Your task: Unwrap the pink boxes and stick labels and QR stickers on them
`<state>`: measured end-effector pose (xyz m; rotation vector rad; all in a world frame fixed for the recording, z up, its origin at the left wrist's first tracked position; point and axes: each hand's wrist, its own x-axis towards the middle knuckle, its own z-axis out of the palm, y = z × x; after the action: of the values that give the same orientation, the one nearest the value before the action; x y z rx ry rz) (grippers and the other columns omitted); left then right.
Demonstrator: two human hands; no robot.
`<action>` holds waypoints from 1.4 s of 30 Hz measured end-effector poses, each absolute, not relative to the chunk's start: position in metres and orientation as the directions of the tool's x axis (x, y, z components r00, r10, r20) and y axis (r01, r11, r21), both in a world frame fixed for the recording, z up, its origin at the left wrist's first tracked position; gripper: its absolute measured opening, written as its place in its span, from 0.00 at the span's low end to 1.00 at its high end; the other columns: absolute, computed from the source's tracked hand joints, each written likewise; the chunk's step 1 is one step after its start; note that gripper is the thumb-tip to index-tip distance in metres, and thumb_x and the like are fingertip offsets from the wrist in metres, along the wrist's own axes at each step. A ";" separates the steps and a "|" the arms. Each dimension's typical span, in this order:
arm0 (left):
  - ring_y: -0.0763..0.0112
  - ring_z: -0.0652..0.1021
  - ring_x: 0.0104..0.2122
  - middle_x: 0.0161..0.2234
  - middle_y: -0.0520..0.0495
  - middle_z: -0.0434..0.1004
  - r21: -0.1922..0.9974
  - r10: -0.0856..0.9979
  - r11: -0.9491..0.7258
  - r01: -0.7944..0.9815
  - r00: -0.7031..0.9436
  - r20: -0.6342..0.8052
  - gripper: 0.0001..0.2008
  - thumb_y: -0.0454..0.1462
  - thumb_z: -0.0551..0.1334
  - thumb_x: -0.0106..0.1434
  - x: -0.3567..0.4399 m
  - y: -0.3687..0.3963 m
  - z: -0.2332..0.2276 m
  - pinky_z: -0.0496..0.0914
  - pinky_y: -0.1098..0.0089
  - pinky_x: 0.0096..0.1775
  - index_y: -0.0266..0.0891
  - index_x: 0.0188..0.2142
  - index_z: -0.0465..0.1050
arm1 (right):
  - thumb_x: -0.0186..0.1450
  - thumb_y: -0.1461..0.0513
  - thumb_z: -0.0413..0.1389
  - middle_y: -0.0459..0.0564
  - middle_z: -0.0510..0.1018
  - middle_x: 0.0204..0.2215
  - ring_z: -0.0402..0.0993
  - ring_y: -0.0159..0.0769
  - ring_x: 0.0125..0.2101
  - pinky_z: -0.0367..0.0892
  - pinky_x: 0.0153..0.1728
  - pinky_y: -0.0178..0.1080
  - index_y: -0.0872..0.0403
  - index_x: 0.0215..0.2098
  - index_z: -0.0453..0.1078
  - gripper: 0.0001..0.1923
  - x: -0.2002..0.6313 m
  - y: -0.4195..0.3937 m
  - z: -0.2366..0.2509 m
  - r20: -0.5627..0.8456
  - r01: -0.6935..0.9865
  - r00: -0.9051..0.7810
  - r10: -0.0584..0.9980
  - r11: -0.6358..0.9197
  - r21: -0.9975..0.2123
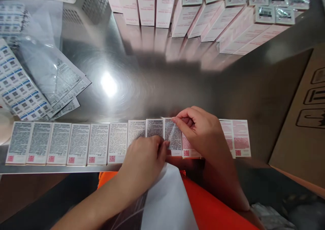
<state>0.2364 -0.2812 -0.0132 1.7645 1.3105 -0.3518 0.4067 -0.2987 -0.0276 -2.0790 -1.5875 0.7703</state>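
Currently both hands meet over a row of flat boxes (78, 143) lying along the near edge of the steel worktop (142, 84): the right hand (203, 130) pinches the top corner of a white label (173, 135) between thumb and forefinger, while the left hand (144, 155), fingers curled, presses the label's lower left edge down. The label's long axis runs away from the person, directly under both hands, and the left hand is nearer. Left of the label nine boxes already carry labels; right of it about three pink faces show bare.

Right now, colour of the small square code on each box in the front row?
Red, on the boxes; head view.
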 end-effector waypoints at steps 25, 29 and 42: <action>0.63 0.78 0.28 0.28 0.45 0.82 0.519 0.612 -0.009 0.855 0.415 -0.673 0.18 0.41 0.52 0.69 0.237 -0.279 -0.015 0.60 0.67 0.29 0.41 0.27 0.75 | 0.67 0.60 0.58 0.45 0.74 0.27 0.70 0.33 0.29 0.61 0.31 0.37 0.52 0.30 0.73 0.08 0.405 -0.300 -0.032 -0.091 0.784 0.188 0.978 -0.205 -0.586; 0.63 0.79 0.29 0.29 0.45 0.82 0.518 0.616 -0.008 0.856 0.412 -0.671 0.18 0.40 0.53 0.69 0.238 -0.278 -0.014 0.60 0.67 0.30 0.40 0.27 0.75 | 0.67 0.60 0.58 0.45 0.74 0.28 0.70 0.33 0.29 0.61 0.32 0.38 0.52 0.30 0.73 0.08 0.405 -0.300 -0.032 -0.084 0.791 0.187 0.979 -0.201 -0.579; 0.63 0.76 0.25 0.25 0.45 0.80 0.474 0.617 -0.077 0.877 0.416 -0.669 0.18 0.40 0.52 0.69 0.239 -0.278 -0.014 0.55 0.66 0.28 0.41 0.26 0.75 | 0.67 0.60 0.58 0.45 0.75 0.28 0.70 0.34 0.29 0.61 0.31 0.38 0.51 0.31 0.74 0.07 0.404 -0.301 -0.032 -0.099 0.789 0.201 0.975 -0.221 -0.573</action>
<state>0.2395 -0.2775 -0.0141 1.7870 1.2920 -0.3700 0.4040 -0.3012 -0.0324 -2.0851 -1.6446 0.6340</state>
